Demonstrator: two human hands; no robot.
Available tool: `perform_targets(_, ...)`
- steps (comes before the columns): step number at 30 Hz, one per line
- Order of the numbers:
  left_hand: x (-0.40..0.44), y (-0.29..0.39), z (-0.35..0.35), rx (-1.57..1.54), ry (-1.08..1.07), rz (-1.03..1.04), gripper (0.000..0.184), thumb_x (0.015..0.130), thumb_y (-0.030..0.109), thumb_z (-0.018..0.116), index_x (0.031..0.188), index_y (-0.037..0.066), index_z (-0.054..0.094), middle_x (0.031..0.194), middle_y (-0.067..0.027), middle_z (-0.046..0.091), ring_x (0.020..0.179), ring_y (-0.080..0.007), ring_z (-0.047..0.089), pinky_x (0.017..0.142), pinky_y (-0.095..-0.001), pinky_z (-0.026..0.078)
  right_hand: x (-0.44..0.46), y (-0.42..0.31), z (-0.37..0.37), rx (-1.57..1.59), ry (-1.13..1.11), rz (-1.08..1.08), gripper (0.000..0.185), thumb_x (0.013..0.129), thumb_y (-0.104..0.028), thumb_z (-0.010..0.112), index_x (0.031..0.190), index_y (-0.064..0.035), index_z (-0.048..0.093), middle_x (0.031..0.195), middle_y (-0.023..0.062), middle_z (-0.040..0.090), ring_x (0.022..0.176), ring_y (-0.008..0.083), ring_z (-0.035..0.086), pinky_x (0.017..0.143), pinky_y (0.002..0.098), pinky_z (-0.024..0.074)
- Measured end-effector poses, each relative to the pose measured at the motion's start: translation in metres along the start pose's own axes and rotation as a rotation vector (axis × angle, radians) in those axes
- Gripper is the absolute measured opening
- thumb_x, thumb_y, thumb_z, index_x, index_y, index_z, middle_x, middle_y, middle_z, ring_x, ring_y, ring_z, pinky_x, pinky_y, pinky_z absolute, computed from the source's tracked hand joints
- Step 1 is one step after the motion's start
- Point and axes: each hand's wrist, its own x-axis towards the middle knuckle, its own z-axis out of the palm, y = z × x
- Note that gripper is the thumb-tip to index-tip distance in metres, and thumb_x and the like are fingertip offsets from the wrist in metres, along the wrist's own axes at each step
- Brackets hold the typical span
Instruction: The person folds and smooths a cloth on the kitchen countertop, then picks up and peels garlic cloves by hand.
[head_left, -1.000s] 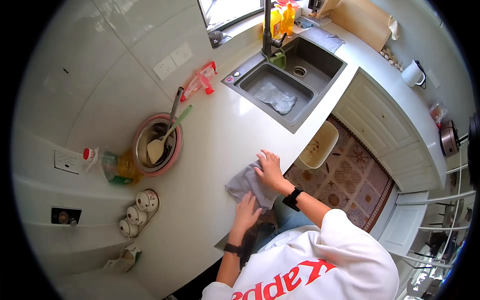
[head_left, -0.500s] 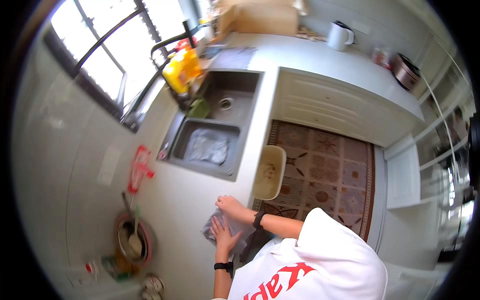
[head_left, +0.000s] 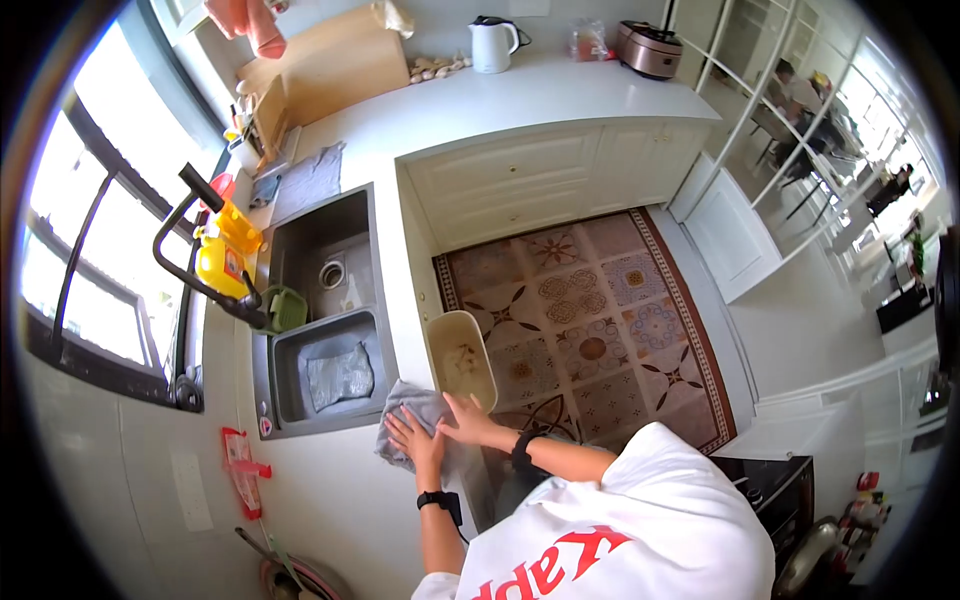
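A grey cloth (head_left: pixel 396 456) lies bunched on the white counter, at the corner of the sink and the counter's front edge. My left hand (head_left: pixel 417 440) rests flat on it with the fingers spread. Beside it, my right hand (head_left: pixel 465 418) is at the cloth's right side near the counter edge, its fingers apart. The double sink (head_left: pixel 382 330) is just ahead of the hands, with a clear plastic bag (head_left: pixel 340 377) in its nearer basin. A cream bin (head_left: pixel 462 365) stands below the counter edge, beyond my right hand.
A green basket (head_left: pixel 287 311) hangs by the black faucet (head_left: pixel 175 262). Yellow bottles (head_left: pixel 221 265) stand near the window. A red-and-clear package (head_left: pixel 243 470) leans at the wall. A white kettle (head_left: pixel 493 46) and a rice cooker (head_left: pixel 649 50) stand on the far counter. People sit beyond the glass partition.
The view has turned right. Both hands have moved along the counter toward the sink with the grey cloth, and the right hand's fingers have come apart from the left hand.
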Motion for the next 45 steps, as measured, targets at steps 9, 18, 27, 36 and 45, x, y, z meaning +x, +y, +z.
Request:
perform_targets(9, 0.001, -0.021, 0.015, 0.025, 0.087, 0.083, 0.067, 0.086, 0.034, 0.053, 0.141, 0.011, 0.023, 0.147, -0.0202, 0.009, 0.136, -0.0355, 0.005, 0.104, -0.0562, 0.009, 0.008, 0.001, -0.003, 0.267, -0.287, 0.176, 0.053, 0.083, -0.027, 0.059, 0.118, 0.0084, 0.04, 0.111, 0.0285, 0.053, 0.102, 0.0366, 0.053, 0.085, 0.0365, 0.0435)
perform_targets(18, -0.022, 0.018, -0.032, -0.31, 0.026, 0.089, 0.076, 0.077, 0.029, 0.064, 0.137, 0.003, 0.024, 0.14, -0.0177, 0.028, 0.131, -0.0334, 0.022, 0.106, -0.0448, 0.016, 0.02, 0.002, -0.097, 0.398, -0.639, -0.129, 0.056, 0.081, -0.023, 0.06, 0.123, 0.0084, 0.041, 0.125, 0.0214, 0.044, 0.116, 0.027, 0.044, 0.097, 0.0303, 0.0348)
perform_targets(27, 0.029, 0.236, -0.042, -1.459, -0.39, 0.151, 0.075, 0.084, 0.051, 0.047, 0.136, 0.0, 0.027, 0.129, -0.0118, 0.042, 0.117, -0.0208, 0.041, 0.099, -0.0317, 0.031, 0.088, 0.065, -0.315, 0.883, -0.967, -0.222, 0.033, 0.072, -0.014, 0.058, 0.102, -0.0005, 0.051, 0.095, 0.0016, 0.052, 0.09, 0.0093, 0.046, 0.082, 0.0229, 0.0381)
perform_targets(36, 0.12, 0.44, 0.021, -1.166, -0.549, 0.11, 0.037, 0.082, 0.013, 0.064, 0.112, -0.001, 0.046, 0.1, -0.0069, 0.055, 0.091, -0.0113, 0.05, 0.081, -0.0257, 0.043, 0.124, 0.203, -0.534, 0.702, -0.589, 0.175, 0.027, 0.083, -0.017, 0.061, 0.105, -0.0049, 0.051, 0.095, 0.0003, 0.054, 0.09, 0.0071, 0.047, 0.076, 0.0214, 0.0401)
perform_targets(45, 0.269, 0.524, 0.055, -1.045, -0.344, 0.193, 0.048, 0.086, 0.015, 0.059, 0.126, 0.002, 0.035, 0.106, -0.0105, 0.055, 0.095, -0.0155, 0.054, 0.082, -0.0273, 0.044, 0.213, 0.29, -0.542, 0.883, 0.18, 0.264, 0.043, 0.077, -0.005, 0.066, 0.114, -0.0054, 0.045, 0.108, 0.0066, 0.051, 0.1, 0.0134, 0.048, 0.085, 0.0255, 0.0412)
